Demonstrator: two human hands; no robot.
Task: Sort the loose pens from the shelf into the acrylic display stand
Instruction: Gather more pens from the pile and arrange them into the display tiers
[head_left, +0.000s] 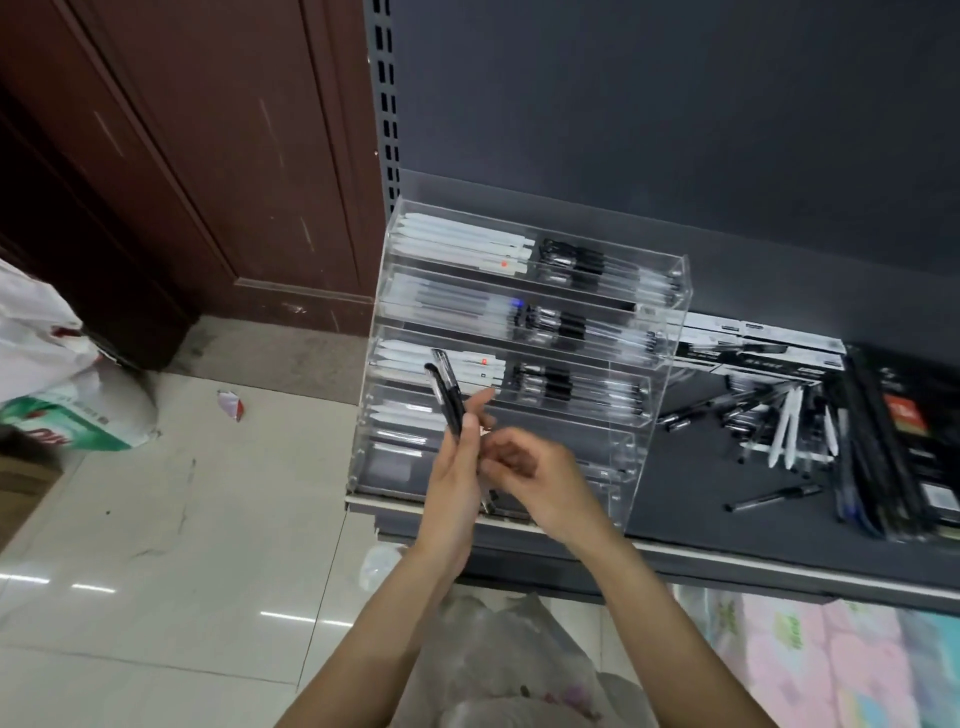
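Note:
A clear acrylic display stand (670, 291) with stepped tiers stands on the left end of the dark shelf (691, 499); its tiers hold white pens on the left and black pens on the right. My left hand (457, 488) grips a couple of black pens (448, 395), which point up in front of the stand's lower tiers. My right hand (540, 483) has curled fingers touching the lower part of those pens beside my left palm. Loose black and white pens (769, 415) lie scattered on the shelf right of the stand.
Dark flat packages (893, 441) and boxes (758, 343) sit on the shelf's right and behind the loose pens. One black pen (774, 497) lies alone near the shelf's front. A brown door (182, 156), tiled floor and plastic bags (57, 374) are at left.

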